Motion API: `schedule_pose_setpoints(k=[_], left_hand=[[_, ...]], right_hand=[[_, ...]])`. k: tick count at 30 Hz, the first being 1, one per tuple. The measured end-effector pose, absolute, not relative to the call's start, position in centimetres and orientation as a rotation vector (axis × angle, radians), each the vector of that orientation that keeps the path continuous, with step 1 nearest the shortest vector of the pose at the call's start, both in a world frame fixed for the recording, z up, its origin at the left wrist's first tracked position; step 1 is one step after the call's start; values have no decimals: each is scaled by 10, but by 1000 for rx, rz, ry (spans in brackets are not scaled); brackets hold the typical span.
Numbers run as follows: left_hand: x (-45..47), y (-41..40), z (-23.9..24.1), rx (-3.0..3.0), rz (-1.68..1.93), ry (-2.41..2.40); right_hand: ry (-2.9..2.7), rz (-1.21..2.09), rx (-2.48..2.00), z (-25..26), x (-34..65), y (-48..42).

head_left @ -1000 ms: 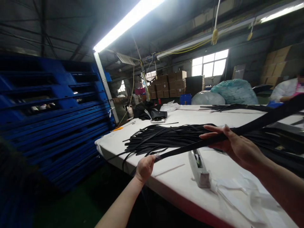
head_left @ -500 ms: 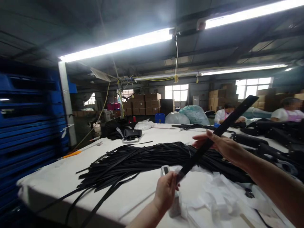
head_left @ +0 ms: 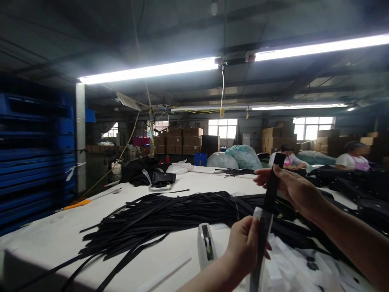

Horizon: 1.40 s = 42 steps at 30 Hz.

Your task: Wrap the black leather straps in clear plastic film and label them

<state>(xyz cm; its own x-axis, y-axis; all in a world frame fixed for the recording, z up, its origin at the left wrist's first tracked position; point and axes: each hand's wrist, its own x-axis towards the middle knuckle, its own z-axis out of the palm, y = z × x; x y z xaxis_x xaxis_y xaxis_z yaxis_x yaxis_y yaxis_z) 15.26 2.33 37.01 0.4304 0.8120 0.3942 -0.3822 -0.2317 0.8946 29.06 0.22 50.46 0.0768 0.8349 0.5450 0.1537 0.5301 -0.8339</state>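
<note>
My right hand [head_left: 293, 188] pinches a flat black strap [head_left: 272, 192] between thumb and fingers, just below its upper end. The strap stands nearly upright in front of me. Its lower part runs into or behind a narrow translucent plastic sleeve [head_left: 265, 231]; which of the two I cannot tell. Closed round this sleeve and the strap is my left hand [head_left: 245, 243]. Left of that hand a white tape dispenser [head_left: 203, 241] rests on the white-covered table [head_left: 170, 263]. Behind it lies a wide pile of long black straps [head_left: 164, 217].
Loose white plastic sleeves [head_left: 285, 263] lie at the lower right. An orange-handled tool [head_left: 77, 204] and a black pouch [head_left: 163, 179] are on the table's left side. Blue crates [head_left: 36, 174] stack at the left. Two people sit across the table at the right.
The strap has swung from a slant to nearly upright. My left hand has moved right and now grips the translucent sleeve at the strap's lower part. The view has shifted slightly.
</note>
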Motion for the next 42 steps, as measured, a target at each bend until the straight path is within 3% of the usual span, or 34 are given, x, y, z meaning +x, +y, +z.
schedule_pose_setpoints(k=[8,14,30,34,38,42], left_hand=[[130,25,398,1403,1312,407],[122,19,396,1427,1295,451],[105,16,398,1504,1247,354],[93,9,390,1533,1193,351],[52,-8,371,1430,1093,388],[-2,-21,330,1259,857,464]], right_hand=[[-1636,897,-990,476,254,1],[-1514,717,-905,487,254,5],[-1655,830,-1005,460,240,-6],[-1663,1009,-913,416,231,-16],[-1892,1177,-956,333,211,-35],[-2171,644,-1158,261,208,-51]])
